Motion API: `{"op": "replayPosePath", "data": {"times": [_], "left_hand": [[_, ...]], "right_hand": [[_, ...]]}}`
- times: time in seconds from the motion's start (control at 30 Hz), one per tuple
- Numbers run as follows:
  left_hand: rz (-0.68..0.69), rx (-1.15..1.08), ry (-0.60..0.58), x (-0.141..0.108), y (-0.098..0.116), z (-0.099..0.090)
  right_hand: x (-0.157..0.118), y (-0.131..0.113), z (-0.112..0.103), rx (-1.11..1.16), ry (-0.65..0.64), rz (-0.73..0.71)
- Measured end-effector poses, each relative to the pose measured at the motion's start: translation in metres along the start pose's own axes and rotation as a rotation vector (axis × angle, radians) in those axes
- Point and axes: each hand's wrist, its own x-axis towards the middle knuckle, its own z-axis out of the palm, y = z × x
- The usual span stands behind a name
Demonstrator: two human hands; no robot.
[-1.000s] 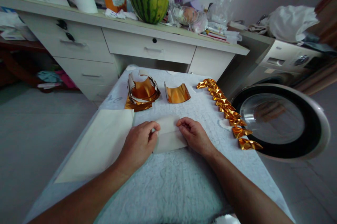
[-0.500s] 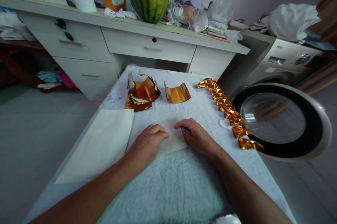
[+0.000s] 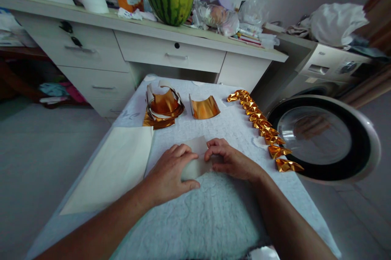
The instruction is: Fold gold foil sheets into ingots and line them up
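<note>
A small pale sheet of paper (image 3: pixel 198 146) lies on the cloth-covered table between my hands. My left hand (image 3: pixel 172 172) rests over its left edge, fingers on the paper and thumb stretched out toward me. At the right edge, my right hand (image 3: pixel 227 158) has its fingers curled, with the paper's edge between fingertips and thumb. Beyond them stand a curved gold foil sheet (image 3: pixel 205 108) and, to its left, a stack of curled gold foil sheets (image 3: pixel 165 105). A row of folded gold foil pieces (image 3: pixel 259 122) runs along the table's right side.
A large cream paper sheet (image 3: pixel 113 166) covers the table's left part. Behind the table is a white drawer desk (image 3: pixel 171 50) bearing a cut watermelon (image 3: pixel 168 1) and clutter. At the right, a washing machine's open round door (image 3: pixel 324 137) reaches close to the table edge.
My left thumb has spread away from the fingers toward me. My right hand's fingers have curled and shifted slightly down over the paper's right edge. The view has moved slightly.
</note>
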Motion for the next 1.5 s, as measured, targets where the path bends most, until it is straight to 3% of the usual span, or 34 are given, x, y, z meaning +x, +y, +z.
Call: {"op": "replayPosePath", "data": {"times": [0.4, 0.6, 0.9, 1.13, 1.5], "left_hand": [[0.007, -0.069, 0.03, -0.001, 0.003, -0.004], [-0.068, -0.11, 0.063, 0.0, 0.001, -0.005], [-0.279, 0.007, 0.144, 0.007, 0.002, -0.001], [-0.263, 0.069, 0.169, 0.008, -0.001, 0.003], [-0.246, 0.11, 0.167, 0.008, -0.001, 0.004]], "right_hand": [[0.007, 0.007, 0.01, 0.048, 0.191, -0.01], [0.01, 0.006, 0.016, 0.061, 0.278, 0.145], [0.017, 0.004, 0.023, 0.021, 0.352, 0.235], [0.02, 0.009, 0.035, 0.115, 0.459, 0.254], [0.022, 0.012, 0.038, 0.197, 0.45, 0.274]]}}
